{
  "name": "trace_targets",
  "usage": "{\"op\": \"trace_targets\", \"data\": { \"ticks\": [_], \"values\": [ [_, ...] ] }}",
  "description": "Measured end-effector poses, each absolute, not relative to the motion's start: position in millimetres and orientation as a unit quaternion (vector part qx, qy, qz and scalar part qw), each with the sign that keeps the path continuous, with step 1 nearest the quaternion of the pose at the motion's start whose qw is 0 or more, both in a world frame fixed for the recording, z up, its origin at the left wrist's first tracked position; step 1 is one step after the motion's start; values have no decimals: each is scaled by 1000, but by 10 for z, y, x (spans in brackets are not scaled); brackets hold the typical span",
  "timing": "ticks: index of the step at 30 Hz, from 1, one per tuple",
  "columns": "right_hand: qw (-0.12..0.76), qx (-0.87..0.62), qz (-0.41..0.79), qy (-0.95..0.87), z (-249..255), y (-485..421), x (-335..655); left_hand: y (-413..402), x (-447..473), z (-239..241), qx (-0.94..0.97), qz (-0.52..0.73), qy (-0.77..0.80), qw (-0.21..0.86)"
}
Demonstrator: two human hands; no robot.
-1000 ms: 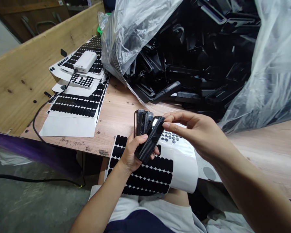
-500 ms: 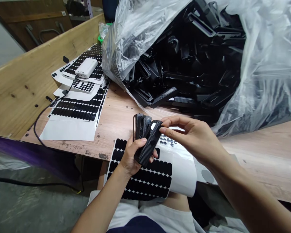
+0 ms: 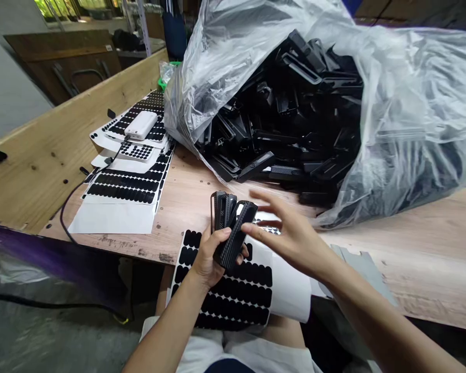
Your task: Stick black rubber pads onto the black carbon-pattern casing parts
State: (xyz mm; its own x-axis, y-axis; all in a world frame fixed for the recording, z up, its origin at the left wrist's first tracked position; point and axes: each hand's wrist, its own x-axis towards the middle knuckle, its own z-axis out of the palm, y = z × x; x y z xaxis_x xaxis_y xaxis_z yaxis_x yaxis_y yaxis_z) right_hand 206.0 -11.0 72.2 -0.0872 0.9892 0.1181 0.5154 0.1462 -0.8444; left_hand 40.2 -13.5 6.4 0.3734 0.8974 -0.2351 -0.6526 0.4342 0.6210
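My left hand (image 3: pixel 210 254) is closed around several black plastic cases (image 3: pixel 237 238) with a carbon-fibre pattern, fanned out upright. My right hand (image 3: pixel 285 233) is beside them with fingers apart; its thumb touches or nearly touches the front case, and nothing shows in its grip. Under both hands, a sheet of black stickers (image 3: pixel 236 287) in rows lies over my lap and the table edge, its right part bare white backing. Beyond the hands, a clear plastic bag (image 3: pixel 404 129) gapes open, filled with black plastic parts (image 3: pixel 295 124) of similar look.
At left on the wooden table (image 3: pixel 186 181) lie more sticker sheets (image 3: pixel 112 215), with a white power bank (image 3: pixel 141 125) and its black cable (image 3: pixel 64 210) on top. A wooden board (image 3: pixel 34 145) edges the left side. A grey flat piece (image 3: pixel 363 269) lies at right.
My right hand has opened its pinch at the top of the front case, and its fingers have spread. The left hand still holds the cases. The camera view has shifted slightly.
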Motion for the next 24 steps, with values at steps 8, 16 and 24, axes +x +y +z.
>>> {"op": "trace_targets", "data": {
  "ticks": [8,16,24],
  "values": [
    [370,-530,463,-606,669,-37,2021,-128,381,39,220,480,280,802],
    [475,-474,589,-450,488,-19,2093,-120,383,91,283,472,294,781],
    [562,-415,623,-354,270,-269,1900,-209,444,-15,505,405,324,690]
  ]
}}
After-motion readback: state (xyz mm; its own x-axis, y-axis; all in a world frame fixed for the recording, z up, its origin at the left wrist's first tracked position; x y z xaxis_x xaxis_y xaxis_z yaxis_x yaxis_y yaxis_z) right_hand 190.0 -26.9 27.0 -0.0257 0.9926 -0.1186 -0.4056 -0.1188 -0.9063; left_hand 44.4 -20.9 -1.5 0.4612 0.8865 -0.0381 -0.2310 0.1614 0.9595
